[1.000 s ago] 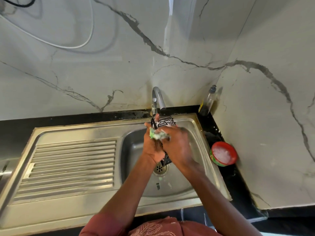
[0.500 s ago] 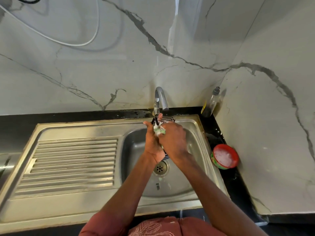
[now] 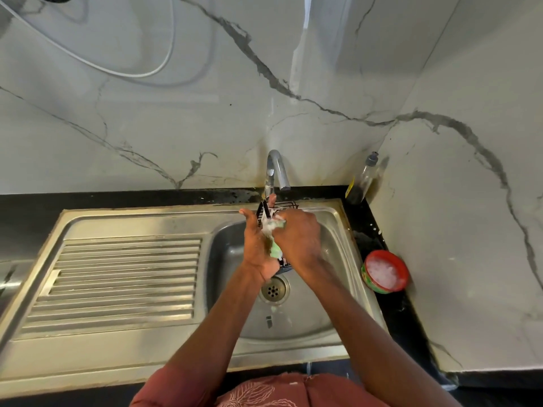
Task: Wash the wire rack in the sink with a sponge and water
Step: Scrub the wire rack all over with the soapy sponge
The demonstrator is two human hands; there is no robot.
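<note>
Wire rack [image 3: 284,205] held upright over the sink [image 3: 329,315] basin under the tap [image 3: 276,171], left hand [image 3: 258,245] gripping it steady so right hand [image 3: 296,236], clutching the soapy sponge [image 3: 274,248], can scrub, runoff draining below.

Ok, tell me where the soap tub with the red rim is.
In the head view, the red-rimmed tub sits on the black counter right of the sink, against the marble wall, nearer than the bottle in the corner.
</note>
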